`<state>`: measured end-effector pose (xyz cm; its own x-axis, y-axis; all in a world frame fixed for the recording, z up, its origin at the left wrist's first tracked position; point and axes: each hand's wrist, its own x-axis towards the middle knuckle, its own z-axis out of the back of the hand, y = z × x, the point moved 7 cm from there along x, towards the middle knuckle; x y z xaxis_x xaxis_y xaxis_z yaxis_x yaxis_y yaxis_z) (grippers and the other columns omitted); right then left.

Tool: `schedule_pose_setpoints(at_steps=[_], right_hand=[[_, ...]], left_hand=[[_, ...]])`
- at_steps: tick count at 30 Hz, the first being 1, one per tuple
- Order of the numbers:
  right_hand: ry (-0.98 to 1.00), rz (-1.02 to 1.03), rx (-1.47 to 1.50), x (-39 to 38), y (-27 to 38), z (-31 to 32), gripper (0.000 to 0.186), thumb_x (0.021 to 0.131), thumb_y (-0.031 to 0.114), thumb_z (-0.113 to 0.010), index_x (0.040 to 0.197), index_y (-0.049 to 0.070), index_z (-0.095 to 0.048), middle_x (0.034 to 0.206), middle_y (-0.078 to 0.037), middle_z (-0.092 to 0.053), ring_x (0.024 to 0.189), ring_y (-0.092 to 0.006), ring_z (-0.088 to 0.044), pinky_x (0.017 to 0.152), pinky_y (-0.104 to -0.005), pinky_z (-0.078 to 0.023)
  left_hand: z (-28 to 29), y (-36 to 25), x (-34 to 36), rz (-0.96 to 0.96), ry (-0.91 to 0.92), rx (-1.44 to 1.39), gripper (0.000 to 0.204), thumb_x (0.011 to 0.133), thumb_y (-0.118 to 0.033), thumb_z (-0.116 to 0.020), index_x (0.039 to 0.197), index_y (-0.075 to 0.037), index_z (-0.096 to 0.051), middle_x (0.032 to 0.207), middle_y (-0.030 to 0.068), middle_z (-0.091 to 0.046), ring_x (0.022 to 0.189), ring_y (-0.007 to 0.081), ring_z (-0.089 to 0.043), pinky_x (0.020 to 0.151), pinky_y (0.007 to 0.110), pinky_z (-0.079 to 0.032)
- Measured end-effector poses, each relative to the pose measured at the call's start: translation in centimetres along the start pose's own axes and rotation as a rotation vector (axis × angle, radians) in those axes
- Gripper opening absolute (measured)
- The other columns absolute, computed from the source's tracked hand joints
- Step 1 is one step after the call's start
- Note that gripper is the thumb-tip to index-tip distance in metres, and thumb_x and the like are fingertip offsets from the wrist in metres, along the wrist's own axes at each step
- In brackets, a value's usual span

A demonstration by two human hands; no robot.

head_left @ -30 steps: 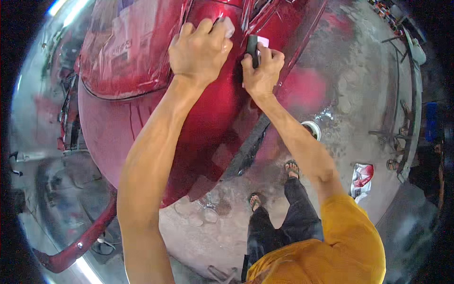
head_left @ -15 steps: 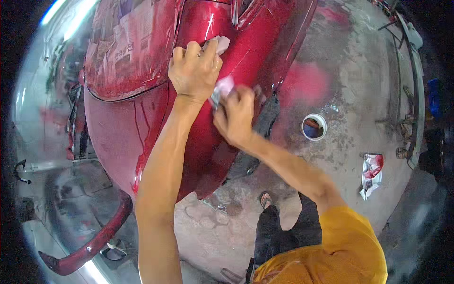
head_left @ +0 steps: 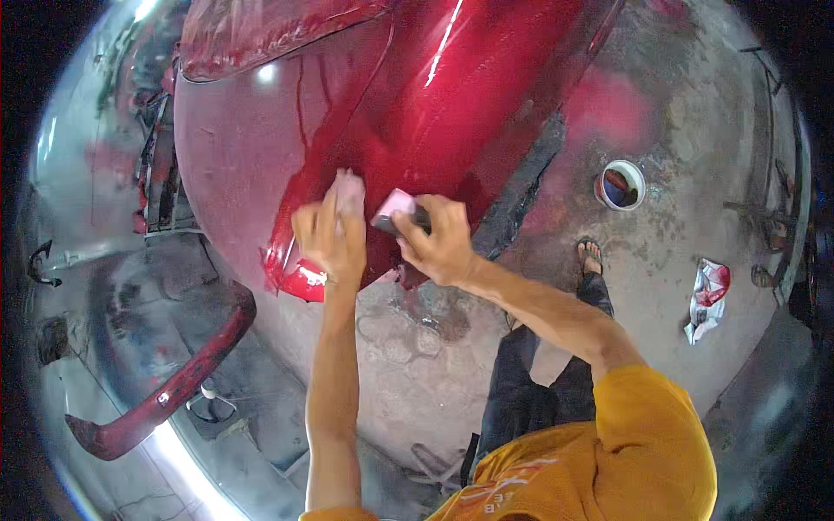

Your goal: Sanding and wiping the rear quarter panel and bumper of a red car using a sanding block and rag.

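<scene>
Both of my hands are at the lower end of a glossy red car body (head_left: 452,122). My left hand (head_left: 330,243) is closed on a pale pinkish crumpled cloth (head_left: 349,191), pressed near the panel's lower left corner. To its right, my right hand (head_left: 441,241) grips a small block (head_left: 395,208), pink on one face and dark on the other; it looks like a sanding block. The block appears to be at the red surface, though contact is hard to confirm. Dark wet runs mark the duller panel to the left.
A white bucket (head_left: 640,187) with dark liquid stands on the stained floor at right. Beyond it lies red-stained crumpled paper (head_left: 711,300). A loose red bumper (head_left: 187,373) lies at lower left. Red-sprayed masking (head_left: 261,39) covers a window.
Both hands have come down the red body toward its near end, the left one farther. My view has shifted, so the car sits higher and the bucket farther right.
</scene>
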<state>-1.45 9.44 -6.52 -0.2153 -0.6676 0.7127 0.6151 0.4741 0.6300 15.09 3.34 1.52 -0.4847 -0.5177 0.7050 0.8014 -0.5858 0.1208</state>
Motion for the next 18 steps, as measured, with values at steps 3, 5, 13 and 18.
schedule_pose_setpoints(at_steps=[3, 5, 13, 18], right_hand=[[-0.109, -0.270, 0.053, 2.8, -5.1, 1.3, 0.039, 0.083, 0.014, -0.080, 0.120, 0.005, -0.070, 0.123, -0.027, -0.058, 0.109, -0.0453, -0.055, 0.092, -0.0556, -0.045], [-0.339, -0.160, -0.209, 7.9, -4.7, 3.5, 0.045, 0.085, 0.015, -0.080, 0.127, 0.005, -0.068, 0.125, -0.028, -0.056, 0.113, -0.0455, -0.053, 0.096, -0.0550, -0.044], [0.285, 0.194, 0.078, -3.7, 4.1, -4.3, 0.045, 0.084, 0.017, -0.075, 0.129, 0.017, -0.075, 0.121, -0.017, -0.066, 0.109, -0.0357, -0.063, 0.084, -0.0517, -0.049], [-0.287, -0.035, -0.278, 9.1, -6.4, 4.8, 0.044, 0.089, 0.011, -0.077, 0.132, 0.008, -0.067, 0.124, -0.024, -0.057, 0.114, -0.0412, -0.054, 0.093, -0.0550, -0.045]], left_hand=[[3.8, 4.0, -7.7, 0.281, -0.043, -0.090, 0.033, 0.089, -0.019, -0.074, 0.115, 0.001, -0.078, 0.092, 0.0178, -0.065, 0.084, 0.0354, -0.061, 0.073, 0.048, -0.050], [4.8, 4.5, -9.9, 0.398, -0.098, -0.038, 0.032, 0.089, -0.019, -0.074, 0.114, 0.002, -0.078, 0.092, 0.0186, -0.065, 0.084, 0.0366, -0.061, 0.074, 0.049, -0.050], [5.4, 4.6, -14.2, 0.680, -0.309, 0.089, 0.028, 0.091, -0.012, -0.070, 0.113, 0.003, -0.077, 0.087, 0.0205, -0.064, 0.082, 0.0380, -0.060, 0.071, 0.051, -0.050], [5.2, 5.0, -12.6, 0.827, -0.312, 0.173, 0.025, 0.094, -0.008, -0.069, 0.111, 0.008, -0.075, 0.087, 0.0244, -0.065, 0.081, 0.0395, -0.062, 0.071, 0.051, -0.050]])
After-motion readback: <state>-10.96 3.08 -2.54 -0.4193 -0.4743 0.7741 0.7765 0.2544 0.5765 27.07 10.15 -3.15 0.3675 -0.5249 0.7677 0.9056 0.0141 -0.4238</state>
